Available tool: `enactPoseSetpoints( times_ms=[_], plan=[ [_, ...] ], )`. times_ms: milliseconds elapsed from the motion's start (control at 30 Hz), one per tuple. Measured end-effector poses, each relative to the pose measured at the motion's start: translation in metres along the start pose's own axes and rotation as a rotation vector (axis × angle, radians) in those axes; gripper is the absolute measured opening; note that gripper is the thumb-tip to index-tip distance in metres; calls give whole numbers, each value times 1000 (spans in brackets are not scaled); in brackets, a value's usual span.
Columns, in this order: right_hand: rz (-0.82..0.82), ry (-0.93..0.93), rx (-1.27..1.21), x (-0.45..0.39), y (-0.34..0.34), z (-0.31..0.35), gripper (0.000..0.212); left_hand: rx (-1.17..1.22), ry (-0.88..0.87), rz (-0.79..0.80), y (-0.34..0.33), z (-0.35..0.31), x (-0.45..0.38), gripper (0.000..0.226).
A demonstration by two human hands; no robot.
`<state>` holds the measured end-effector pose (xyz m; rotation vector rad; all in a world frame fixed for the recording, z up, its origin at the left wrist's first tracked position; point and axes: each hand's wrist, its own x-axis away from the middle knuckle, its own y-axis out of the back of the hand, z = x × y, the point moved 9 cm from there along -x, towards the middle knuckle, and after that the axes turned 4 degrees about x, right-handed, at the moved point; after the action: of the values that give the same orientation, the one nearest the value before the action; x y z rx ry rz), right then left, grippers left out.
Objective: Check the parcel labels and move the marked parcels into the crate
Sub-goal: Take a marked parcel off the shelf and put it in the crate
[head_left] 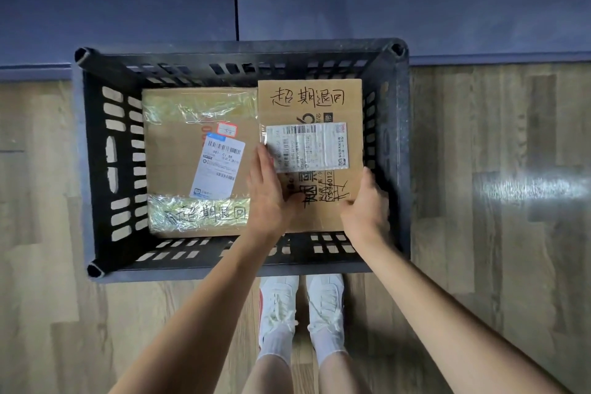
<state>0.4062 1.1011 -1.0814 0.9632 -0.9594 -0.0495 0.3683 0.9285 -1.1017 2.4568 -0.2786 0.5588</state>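
Looking straight down, the head view is showing a black slotted plastic crate (96, 169) sitting on a wood-plank floor (495, 265), its far edge lying against a dark blue wall panel (383, 9); two cardboard parcels are lying side by side inside it. A flat cardboard parcel (307, 96) is occupying the right half of the crate, carrying handwritten black characters along its far end, a white shipping label (308, 147) under clear film at its middle, and printed black text nearer the person; the left hand (267, 192) is resting on its left edge with fingers straight and laid together, fingertips touching the corner of that label; the right hand (364, 201) is gripping the parcel's near right edge, fingers curled over onto its top face. A taped cardboard parcel (172, 150) is filling the left half of the crate, lying just beside the first one, whether touching or slightly under it cannot be told; it is bearing a tilted white barcode label (220, 166), a small red-bordered sticker (227, 128), crinkled clear tape at both ends, and handwritten characters on the near strip. White sneakers (278, 304) and white socks are showing on the floor just below the crate's near rim, between the two bare forearms.
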Motion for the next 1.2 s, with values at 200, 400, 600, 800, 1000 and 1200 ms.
enactPoseSetpoints(
  times_ms=[200,400,600,800,1000,1200],
  plan=[
    [-75,-25,-84,-6,2,-9,67,0,-42,19,-8,-8,-5,102],
    [-57,-8,-64,-7,-2,-8,74,-72,-76,4,-9,-12,-6,94],
    [-17,44,17,-7,-4,-5,77,-52,-27,-4,-8,-11,-3,96],
    [-39,18,31,-13,5,-9,78,-11,32,-27,-13,-15,0,97],
    [-15,72,65,-10,7,-3,77,-87,-19,-8,-11,-18,-1,97],
    [-4,175,122,5,16,15,80,-168,-30,-6,9,-27,1,88]
  ],
)
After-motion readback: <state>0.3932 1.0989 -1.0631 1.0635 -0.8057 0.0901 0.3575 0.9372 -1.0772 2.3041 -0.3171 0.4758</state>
